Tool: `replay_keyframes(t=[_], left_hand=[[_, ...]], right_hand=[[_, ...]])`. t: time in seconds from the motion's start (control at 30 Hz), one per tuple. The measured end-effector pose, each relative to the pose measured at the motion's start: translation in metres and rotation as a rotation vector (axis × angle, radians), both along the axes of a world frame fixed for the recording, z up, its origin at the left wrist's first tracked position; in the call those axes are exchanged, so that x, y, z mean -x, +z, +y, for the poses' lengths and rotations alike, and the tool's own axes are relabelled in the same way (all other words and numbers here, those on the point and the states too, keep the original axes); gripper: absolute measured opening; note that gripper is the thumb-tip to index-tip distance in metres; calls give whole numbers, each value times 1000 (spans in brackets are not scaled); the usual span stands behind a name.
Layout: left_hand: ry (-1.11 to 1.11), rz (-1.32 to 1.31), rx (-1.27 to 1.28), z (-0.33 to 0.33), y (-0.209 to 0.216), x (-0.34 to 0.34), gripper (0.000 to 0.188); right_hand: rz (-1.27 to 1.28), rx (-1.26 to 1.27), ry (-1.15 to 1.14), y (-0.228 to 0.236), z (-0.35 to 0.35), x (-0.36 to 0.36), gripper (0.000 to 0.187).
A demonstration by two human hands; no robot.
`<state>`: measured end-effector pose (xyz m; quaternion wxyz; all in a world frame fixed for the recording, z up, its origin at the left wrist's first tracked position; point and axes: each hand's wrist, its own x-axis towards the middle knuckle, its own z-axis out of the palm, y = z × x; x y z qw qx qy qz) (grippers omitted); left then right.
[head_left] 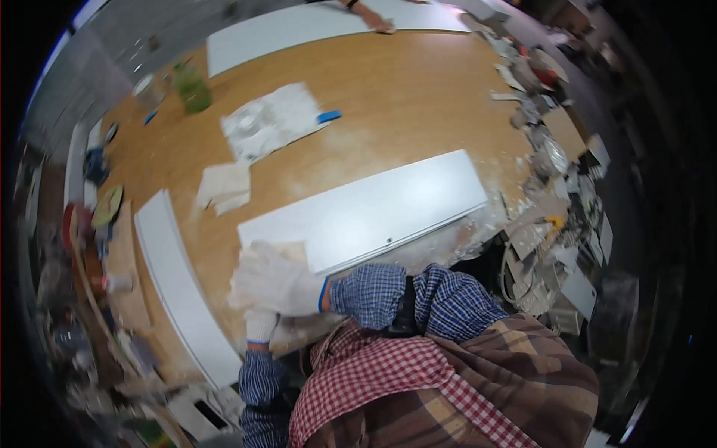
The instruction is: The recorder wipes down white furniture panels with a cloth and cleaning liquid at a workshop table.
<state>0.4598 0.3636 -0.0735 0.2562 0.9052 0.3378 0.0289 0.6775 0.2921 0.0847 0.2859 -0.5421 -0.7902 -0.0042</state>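
Note:
My right hand (278,281), in a white work glove with a blue-edged cuff, reaches across to the near left end of a long white panel (396,201). A beige cloth (294,252) sticks out from beneath it over the panel's corner; the hand is closed on this cloth, its fingertips smeared by motion. My left hand (261,325), gloved too, comes up from below and meets the right one. Only its cuff and wrist show clearly; its fingers are hidden under the right hand. The panel lies flat, with a small dark hole near its front edge.
A narrow white panel (179,276) lies to the left. Further back are a folded cloth (225,187), a powdery white sheet (276,116), a blue block (328,116) and a green jar (193,91). Scraps (553,194) crowd the right edge. Another person's hand (371,19) touches a far panel (291,37).

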Motion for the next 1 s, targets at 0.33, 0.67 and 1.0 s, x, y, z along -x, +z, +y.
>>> replay_keyframes(t=[0.33,0.67,1.0], left_hand=[[90,-383,156,-18,108,-66,85],[-136,-258,-242,-25,100,-44,83],[-811,-249,-567,10,114,-74,55]], right_hand=[[-147,159,-795,-3,-172,-213,38],[439,149,-1521,-45,-303,-282,47],[564,116,-1886,-30,-370,-270,44]])
